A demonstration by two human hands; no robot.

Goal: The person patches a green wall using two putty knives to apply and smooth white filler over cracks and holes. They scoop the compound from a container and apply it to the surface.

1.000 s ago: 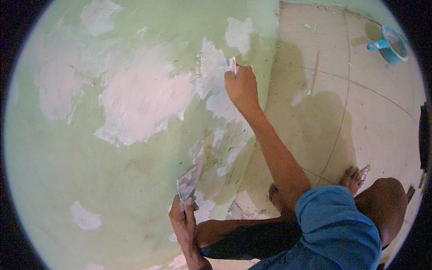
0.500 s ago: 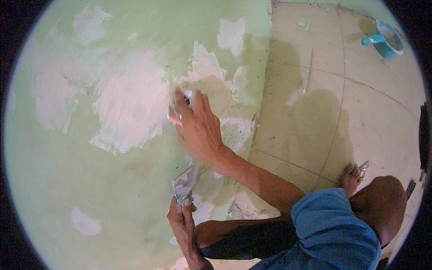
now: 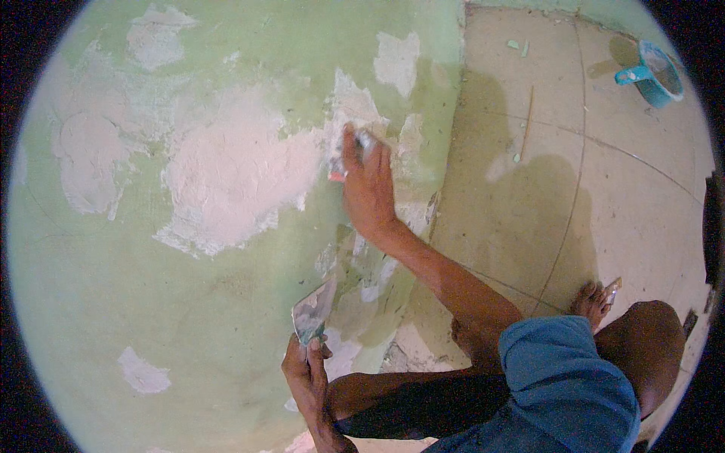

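1. R hand (image 3: pixel 368 185): fingers closed on a small putty knife (image 3: pixel 349 158), reddish handle end showing at the thumb side. Blade pressed flat to the green wall (image 3: pixel 189 317), right at the edge of the big whitish filler patch (image 3: pixel 226 189). Arm fully stretched out.
2. L hand (image 3: pixel 306 374): fist clamped round the handle of a wider scraper (image 3: pixel 313 311), blade pointing up, grey-white compound smeared on it. Held just off the wall, low, near the knee; I read it as serving as the mix board.
3. Wall cond.: paint peeled in several spots, smaller bare patches top L, far L and bottom L; flaking strip runs down below the R hand toward the corner.
4. Container: blue-green pail (image 3: pixel 655 74) w/ handle, on the tiled floor (image 3: pixel 604 211), top R, well apart from both hands. Contents: I can't tell, looks pale inside, too small to be sure.
5. Misc.: thin stick (image 3: pixel 527 113) and a few paint chips on the floor nr the pail; bare foot (image 3: pixel 593 298) by a tile joint; blue shorts (image 3: pixel 566 385) at lower R.
6. Risks, my judgement:
   - blade angle too steep → digs in, lifts more loose paint at the patch edge.
   - compound on the scraper sits on a tilted blade → may slide off onto the leg or floor.
   - long reach from a squat → pressure uneven, ridges left in the filler.
   - pail far off → awkward twist to reach it.
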